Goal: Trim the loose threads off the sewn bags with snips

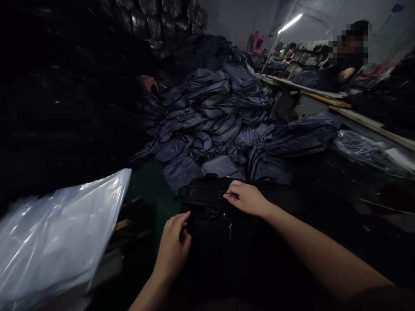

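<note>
A black bag [201,194] lies in front of me, its lower part lost in shadow. My right hand [244,197] is closed in a pinch over its upper part. Between those fingertips is something small and dark with a glint beside it, too unclear to name. Lower on the bag hangs a small shiny metal piece, which looks like a zipper pull [230,231]. At the bag's left edge is my left hand [175,242], fingers curved and apart, holding nothing. Whether its fingertips touch the bag I cannot tell.
Dark blue bags [214,108] are heaped ahead. Clear plastic sheets [65,229] stand at the left, with a dark pile behind. A red stool [148,83] sits by the heap. At the right, a person [346,65] works behind a long table [372,119]; clear plastic [363,147] lies nearby.
</note>
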Tool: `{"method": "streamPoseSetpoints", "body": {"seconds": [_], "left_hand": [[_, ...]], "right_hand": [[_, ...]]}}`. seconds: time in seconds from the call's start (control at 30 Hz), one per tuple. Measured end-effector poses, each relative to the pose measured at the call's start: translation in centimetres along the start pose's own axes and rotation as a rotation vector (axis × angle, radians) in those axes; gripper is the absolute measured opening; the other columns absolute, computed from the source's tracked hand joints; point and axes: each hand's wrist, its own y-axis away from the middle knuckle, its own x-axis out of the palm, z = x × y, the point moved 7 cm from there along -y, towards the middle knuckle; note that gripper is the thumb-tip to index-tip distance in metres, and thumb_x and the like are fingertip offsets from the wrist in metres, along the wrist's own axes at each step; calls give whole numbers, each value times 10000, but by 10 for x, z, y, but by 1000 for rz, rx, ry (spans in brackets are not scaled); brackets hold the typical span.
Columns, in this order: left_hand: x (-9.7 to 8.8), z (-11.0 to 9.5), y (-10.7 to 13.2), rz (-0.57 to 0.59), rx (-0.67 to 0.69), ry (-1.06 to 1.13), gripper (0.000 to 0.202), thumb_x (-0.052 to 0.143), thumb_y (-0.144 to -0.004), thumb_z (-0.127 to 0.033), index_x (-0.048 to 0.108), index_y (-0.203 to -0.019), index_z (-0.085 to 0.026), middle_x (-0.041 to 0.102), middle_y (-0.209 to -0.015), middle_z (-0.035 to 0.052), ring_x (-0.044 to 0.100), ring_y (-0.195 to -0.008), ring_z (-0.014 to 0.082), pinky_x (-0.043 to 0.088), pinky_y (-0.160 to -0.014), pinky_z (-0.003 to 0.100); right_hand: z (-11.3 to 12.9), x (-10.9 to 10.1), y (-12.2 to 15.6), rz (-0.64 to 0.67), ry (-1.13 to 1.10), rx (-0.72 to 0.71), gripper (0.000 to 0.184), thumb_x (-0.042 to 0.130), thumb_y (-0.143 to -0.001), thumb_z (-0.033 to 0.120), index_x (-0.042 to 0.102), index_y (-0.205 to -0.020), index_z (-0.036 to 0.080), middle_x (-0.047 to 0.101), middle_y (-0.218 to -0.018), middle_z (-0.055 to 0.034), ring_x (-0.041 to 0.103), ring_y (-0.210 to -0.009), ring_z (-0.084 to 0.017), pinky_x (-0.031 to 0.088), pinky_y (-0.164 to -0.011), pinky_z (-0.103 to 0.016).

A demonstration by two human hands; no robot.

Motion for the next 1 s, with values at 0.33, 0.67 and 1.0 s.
{"method": "streamPoseSetpoints", "body": {"seconds": [0.33,0.67,1.0], "left_hand": [[11,-23,-42,-14,-48,208,217,490,-852,-287,575,-1035,-208,573,-1024,57,576,-913,179,478,-807,316],[45,-43,-93,248,123,34,173,517,-833,-309,654,-865,-209,582,-861,43,563,-810,175,441,-754,306],[56,-34,-89,351,12,-37,235,695,-658,-283,570,-833,-191,558,-829,17,550,-719,167,437,-652,293]], "right_hand": [[27,30,-19,80,-122,-88,48,560,-802,245,553,-815,199,562,-829,12,516,-638,-98,319,-557,-209],[9,37,-9,40,-178,-82,72,584,-774,219,550,-835,199,544,-825,21,505,-625,-89,333,-569,-199],[-2,41,-4,46,-251,-99,94,621,-748,213,558,-814,192,531,-809,19,483,-620,-86,330,-565,-193]]}}
